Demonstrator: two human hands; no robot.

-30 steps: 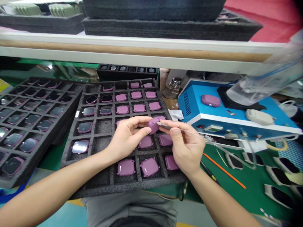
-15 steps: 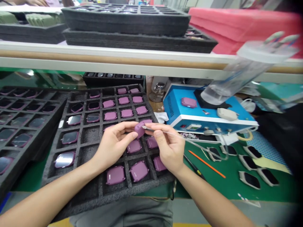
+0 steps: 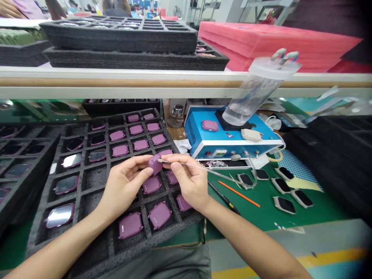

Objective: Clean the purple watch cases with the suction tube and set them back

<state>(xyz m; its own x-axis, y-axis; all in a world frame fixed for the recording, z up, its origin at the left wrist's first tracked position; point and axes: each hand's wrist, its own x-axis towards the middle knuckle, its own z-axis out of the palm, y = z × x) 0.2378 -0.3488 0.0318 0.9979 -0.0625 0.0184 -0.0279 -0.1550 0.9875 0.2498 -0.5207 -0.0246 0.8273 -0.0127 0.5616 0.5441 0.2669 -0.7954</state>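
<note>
My left hand (image 3: 123, 186) pinches a purple smartwatch case (image 3: 155, 164) on edge between thumb and fingers, above the foam tray. My right hand (image 3: 190, 180) is closed round a thin metal-tipped tool (image 3: 165, 161) with a clear tube (image 3: 216, 171) trailing from it. Its tip is at the case's edge; whether it touches, I cannot tell. Under both hands lies a black foam tray (image 3: 93, 175) divided into compartments. Purple watch cases (image 3: 160, 214) lie back up in its right columns, and watches with dark screens (image 3: 66, 185) fill part of the left ones.
At the right stands a blue machine (image 3: 197, 128) bearing a purple case, a pale case and a clear cylinder (image 3: 241, 95). Several pale-framed watches (image 3: 284, 204), an orange stick (image 3: 238, 193) and a black pen-like tool (image 3: 223, 197) lie on the green mat. A shelf (image 3: 130, 92) crosses above.
My view has turned to the right, so the bench appears farther left. Both hands keep their grips, with the tool tip still at the edge of the purple case.
</note>
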